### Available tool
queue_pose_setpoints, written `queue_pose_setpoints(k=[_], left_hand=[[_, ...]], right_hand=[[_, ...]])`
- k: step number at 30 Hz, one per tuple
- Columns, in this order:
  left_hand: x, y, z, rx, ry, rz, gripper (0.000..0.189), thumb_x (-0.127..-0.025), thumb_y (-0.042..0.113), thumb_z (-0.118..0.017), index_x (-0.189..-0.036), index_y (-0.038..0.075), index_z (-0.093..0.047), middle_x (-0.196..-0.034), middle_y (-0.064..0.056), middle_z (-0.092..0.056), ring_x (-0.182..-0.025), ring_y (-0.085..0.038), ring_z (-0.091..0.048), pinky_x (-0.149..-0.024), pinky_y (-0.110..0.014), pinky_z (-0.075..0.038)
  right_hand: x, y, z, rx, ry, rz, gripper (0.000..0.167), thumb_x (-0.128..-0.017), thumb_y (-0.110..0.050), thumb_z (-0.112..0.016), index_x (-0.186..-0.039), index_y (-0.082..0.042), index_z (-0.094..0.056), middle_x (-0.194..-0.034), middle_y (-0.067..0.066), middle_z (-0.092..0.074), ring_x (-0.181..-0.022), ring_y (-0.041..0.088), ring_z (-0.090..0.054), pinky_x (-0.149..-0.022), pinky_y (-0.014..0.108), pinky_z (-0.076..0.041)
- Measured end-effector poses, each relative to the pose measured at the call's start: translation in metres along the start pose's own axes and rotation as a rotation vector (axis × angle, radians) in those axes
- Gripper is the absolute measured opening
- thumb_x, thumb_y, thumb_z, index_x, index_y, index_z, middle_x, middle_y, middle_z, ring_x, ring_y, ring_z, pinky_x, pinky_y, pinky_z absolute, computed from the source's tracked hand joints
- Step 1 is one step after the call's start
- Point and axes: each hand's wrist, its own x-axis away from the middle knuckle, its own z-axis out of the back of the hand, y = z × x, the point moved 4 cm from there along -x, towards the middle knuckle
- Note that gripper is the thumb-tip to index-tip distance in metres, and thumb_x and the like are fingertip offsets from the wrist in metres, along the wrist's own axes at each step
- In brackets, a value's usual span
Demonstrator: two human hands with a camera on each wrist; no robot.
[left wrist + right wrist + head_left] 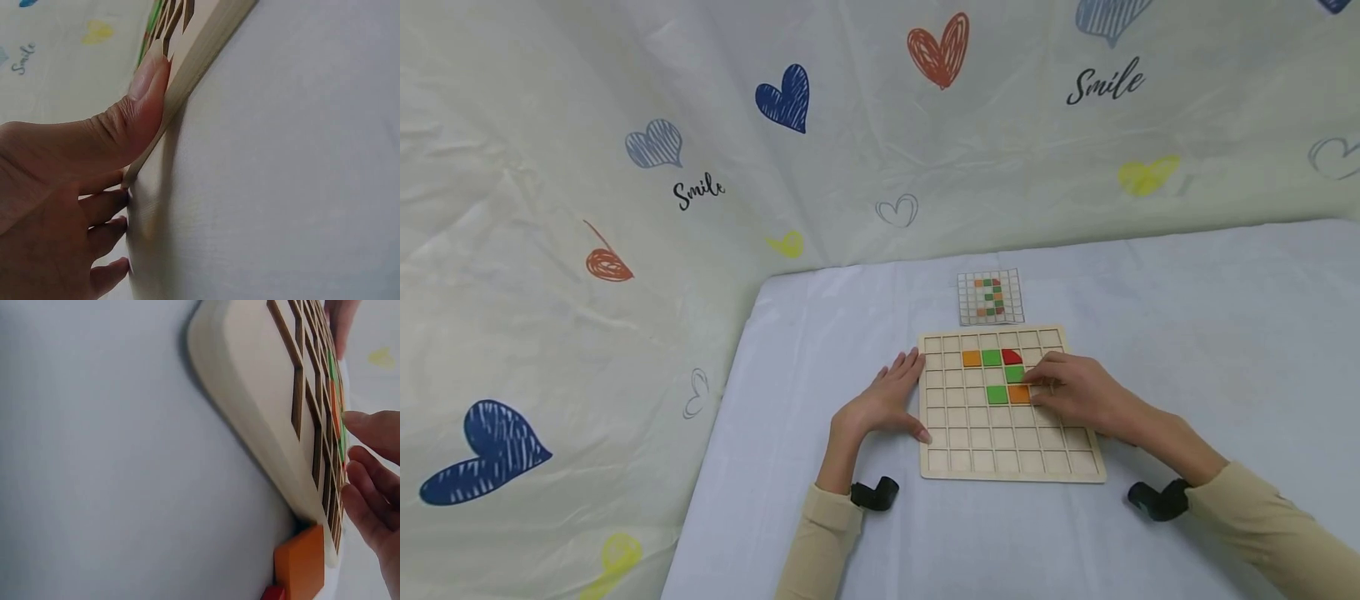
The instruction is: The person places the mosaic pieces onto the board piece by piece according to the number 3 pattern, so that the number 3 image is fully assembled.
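A pale wooden grid board point(955, 462) lies on the white-covered table. My left hand point(887, 400) rests against its left edge, fingers spread and the thumb point(150, 81) on the rim. In the top row of coloured pieces sit an orange square point(972, 358), a green square point(992, 357) and a red rounded piece point(1011, 357). Below them are a green square point(1014, 374), then another green point(997, 395) beside an orange square point(1019, 393). My right hand point(1075, 387) is over the board, fingertips at these lower right pieces. In the right wrist view nothing shows between its thumb and fingers.
Behind the board lies a printed grid card point(967, 292) with a coloured pattern. An orange block point(300, 562) and a red one point(273, 593) stand beside the board's edge in the right wrist view. A curtain with hearts point(940, 54) hangs behind the table.
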Motion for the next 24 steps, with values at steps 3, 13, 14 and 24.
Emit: queue_pose_setpoints(k=[3, 13, 14, 24], left_hand=[[0.0, -0.001, -0.001, -0.002, -0.001, 0.0, 0.129, -0.072, 0.033, -0.095, -0.167, 0.013, -0.009, -0.174, -0.001, 0.0, -0.161, -0.02, 0.003, -0.132, -0.042, -0.005], [0.001, -0.001, -0.003, -0.007, 0.002, -0.008, 0.129, -0.072, 0.033, -0.095, -0.167, 0.012, -0.009, -0.174, -0.002, -0.001, -0.161, -0.021, 0.003, -0.132, -0.043, -0.005], [0.0, 0.0, -0.003, -0.006, 0.002, -0.011, 0.129, -0.073, 0.033, -0.095, -0.167, 0.012, -0.009, -0.174, -0.003, -0.001, -0.161, -0.021, 0.003, -0.132, -0.043, -0.005], [0.001, 0.0, -0.001, -0.012, 0.008, -0.014, 0.129, -0.073, 0.034, -0.094, -0.166, 0.01, -0.009, -0.174, -0.004, -0.001, -0.162, -0.022, 0.002, -0.132, -0.044, -0.006]], right_hand=[[0.007, 0.004, 0.004, 0.004, 0.012, 0.013, 0.023, -0.08, -0.004, -0.085, -0.102, -0.006, -0.079, -0.096, -0.001, -0.072, -0.08, 0.012, -0.06, -0.07, 0.028, -0.055], [0.035, 0.016, 0.017, 0.057, 0.093, 0.024, 0.025, -0.076, -0.002, -0.086, -0.098, -0.012, -0.078, -0.093, -0.005, -0.071, -0.078, 0.01, -0.06, -0.064, 0.026, -0.054], [0.038, 0.017, 0.018, 0.062, 0.095, 0.021, 0.025, -0.076, -0.002, -0.086, -0.098, -0.012, -0.078, -0.093, -0.005, -0.071, -0.078, 0.01, -0.06, -0.064, 0.025, -0.054], [0.057, 0.026, 0.03, 0.106, 0.099, -0.018, 0.028, -0.072, -0.004, -0.089, -0.097, -0.012, -0.079, -0.094, -0.005, -0.072, -0.079, 0.01, -0.061, -0.065, 0.024, -0.057]])
